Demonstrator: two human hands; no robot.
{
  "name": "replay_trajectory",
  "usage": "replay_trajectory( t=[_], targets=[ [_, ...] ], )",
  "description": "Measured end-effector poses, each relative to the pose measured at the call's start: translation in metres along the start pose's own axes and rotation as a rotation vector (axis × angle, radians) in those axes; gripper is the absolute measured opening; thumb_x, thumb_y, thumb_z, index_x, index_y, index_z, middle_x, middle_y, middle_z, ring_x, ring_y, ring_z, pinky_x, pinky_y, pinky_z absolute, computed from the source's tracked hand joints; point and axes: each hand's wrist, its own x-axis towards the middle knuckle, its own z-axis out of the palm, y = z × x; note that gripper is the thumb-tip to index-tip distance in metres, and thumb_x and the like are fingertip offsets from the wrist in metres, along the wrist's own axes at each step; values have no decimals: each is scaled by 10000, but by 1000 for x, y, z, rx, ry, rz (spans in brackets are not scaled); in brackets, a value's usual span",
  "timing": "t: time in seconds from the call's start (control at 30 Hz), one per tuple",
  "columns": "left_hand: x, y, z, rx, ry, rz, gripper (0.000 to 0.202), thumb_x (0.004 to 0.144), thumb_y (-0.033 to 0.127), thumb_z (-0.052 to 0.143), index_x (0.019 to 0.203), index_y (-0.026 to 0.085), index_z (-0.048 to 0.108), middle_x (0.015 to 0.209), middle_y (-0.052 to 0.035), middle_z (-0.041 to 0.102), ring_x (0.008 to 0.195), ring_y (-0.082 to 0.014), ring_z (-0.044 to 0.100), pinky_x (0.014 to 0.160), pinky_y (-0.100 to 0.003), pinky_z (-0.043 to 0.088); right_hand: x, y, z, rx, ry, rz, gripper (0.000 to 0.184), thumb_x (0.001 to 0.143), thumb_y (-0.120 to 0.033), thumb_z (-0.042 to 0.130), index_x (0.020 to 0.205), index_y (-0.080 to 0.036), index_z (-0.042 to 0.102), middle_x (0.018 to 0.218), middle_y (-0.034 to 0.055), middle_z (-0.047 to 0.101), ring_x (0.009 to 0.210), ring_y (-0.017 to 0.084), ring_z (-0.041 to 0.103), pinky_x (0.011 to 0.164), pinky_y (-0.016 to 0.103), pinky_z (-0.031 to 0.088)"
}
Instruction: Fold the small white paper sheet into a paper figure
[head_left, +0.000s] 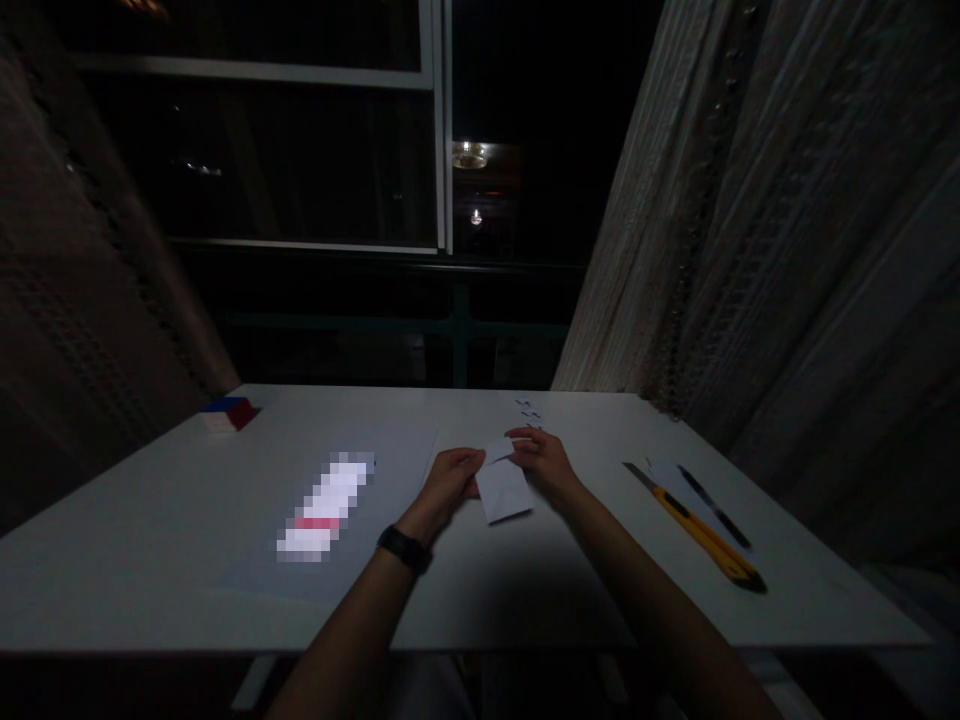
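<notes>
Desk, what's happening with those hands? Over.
Left hand holding white paper; right hand at its upper edge. Yellow cutter and black pen lie to the right, apart from both hands.

Person, 2 arms in view. Left hand (450,475) and right hand (544,460): ungloved, slender fingers. Left forearm (349,625) and right forearm (645,575): bare, smooth outline. Left wrist carries 1 black, close-fitting wristband (405,548), flat and fairly broad, wrapping round like a watch or fitness strap; material and any markings too dark to read.
</notes>
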Motion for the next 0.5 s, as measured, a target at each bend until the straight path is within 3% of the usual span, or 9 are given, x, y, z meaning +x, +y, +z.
replay_trajectory(
  t=[0.37, 0.5],
  targets=[
    [-3, 2, 3, -23, -44, -3, 402, 567, 450, 724, 725, 97, 613, 632, -37, 596, 557, -118, 546, 528, -238, 455, 4, 18, 4, -171, 104, -177, 194, 576, -239, 660, 751, -179, 602, 607, -6, 630, 555, 148, 594, 510, 241, 426],
    [0, -1, 3, -38, -81, 4, 425, 593, 489, 693, 752, 105, 609, 654, -36, 595, 552, -113, 539, 535, -242, 445, -2, 15, 14, -247, 227, -258, 146, 590, -213, 631, 728, -174, 608, 659, 15, 640, 628, 164, 618, 570, 256, 464]
  ],
)
